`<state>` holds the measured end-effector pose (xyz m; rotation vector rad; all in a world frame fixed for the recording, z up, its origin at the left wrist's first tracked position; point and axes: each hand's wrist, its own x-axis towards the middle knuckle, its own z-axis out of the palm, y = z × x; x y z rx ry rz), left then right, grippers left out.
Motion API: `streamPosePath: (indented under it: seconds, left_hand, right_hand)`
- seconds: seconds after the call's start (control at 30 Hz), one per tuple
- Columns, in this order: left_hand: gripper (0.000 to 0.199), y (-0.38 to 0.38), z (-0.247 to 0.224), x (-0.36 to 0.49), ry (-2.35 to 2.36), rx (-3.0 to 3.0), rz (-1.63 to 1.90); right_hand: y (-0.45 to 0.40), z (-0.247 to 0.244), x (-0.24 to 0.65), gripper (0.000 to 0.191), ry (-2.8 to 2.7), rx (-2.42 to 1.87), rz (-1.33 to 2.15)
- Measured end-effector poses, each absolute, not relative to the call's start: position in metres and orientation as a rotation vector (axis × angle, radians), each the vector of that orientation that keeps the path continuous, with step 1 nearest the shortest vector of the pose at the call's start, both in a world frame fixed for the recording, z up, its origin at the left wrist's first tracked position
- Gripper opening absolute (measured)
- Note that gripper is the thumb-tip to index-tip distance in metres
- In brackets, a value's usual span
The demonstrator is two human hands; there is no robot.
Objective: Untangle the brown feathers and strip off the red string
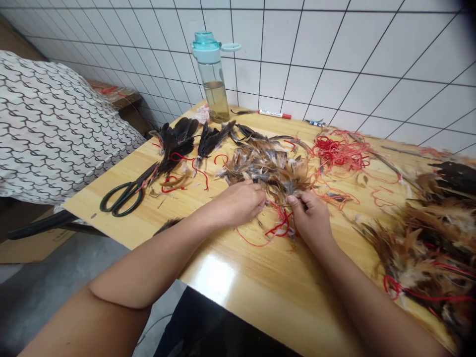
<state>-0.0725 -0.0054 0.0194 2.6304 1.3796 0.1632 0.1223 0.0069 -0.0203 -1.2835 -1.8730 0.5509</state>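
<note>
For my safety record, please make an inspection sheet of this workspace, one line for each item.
surface: glossy wood-grain table, light yellow.
job's things: brown feathers in a heap, tangled with red thread; black feathers beside them.
clutter: black-handled scissors, red-capped marker, water bottle.
grippers: left hand touches the brown feathers; right hand pinches at their edge.
cables: nothing seen on the tabletop.
surroundings: white tiled wall, patterned fabric, cardboard box.

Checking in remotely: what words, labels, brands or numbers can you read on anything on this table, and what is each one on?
Nothing is legible: the white marker with a red cap seems to bear printing, but it is too small and blurred to read; the small blue-and-white item is also too small; the water bottle shows no readable text.
</note>
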Motion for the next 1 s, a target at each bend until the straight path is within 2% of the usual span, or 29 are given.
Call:
streamPosePath:
  seconds: [0.2, 0.33, 0.6, 0.77, 1.0]
  left_hand:
    - [0.013, -0.0056, 0.0202, -0.0732, 1.304, 2.529, 0.438]
    - [0.016, -0.0048, 0.0189, -0.0719, 1.264, 2.596, 0.524]
    - [0.017, -0.0023, 0.0161, -0.0697, 1.311, 2.777, 0.492]
    - [0.014, -0.0048, 0.0157, -0.0659, 1.314, 2.852, 0.486]
    - [0.016, -0.0103, 0.018, -0.0637, 1.345, 2.966, 0.485]
  right_hand:
    - [0.0038, -0.0217, 0.1198, 0.024, -1.934, -1.211, 0.537]
    - [0.0015, -0.0226, 0.1185, 0.026, -1.982, -1.192, 0.501]
    - [0.0007, -0.0256, 0.1186, 0.026, -2.052, -1.198, 0.493]
    - [0.0003, -0.0256, 0.117, 0.02, -2.075, -1.196, 0.609]
    - [0.0008, -0.0229, 0.115, 0.022, -1.984, -1.195, 0.746]
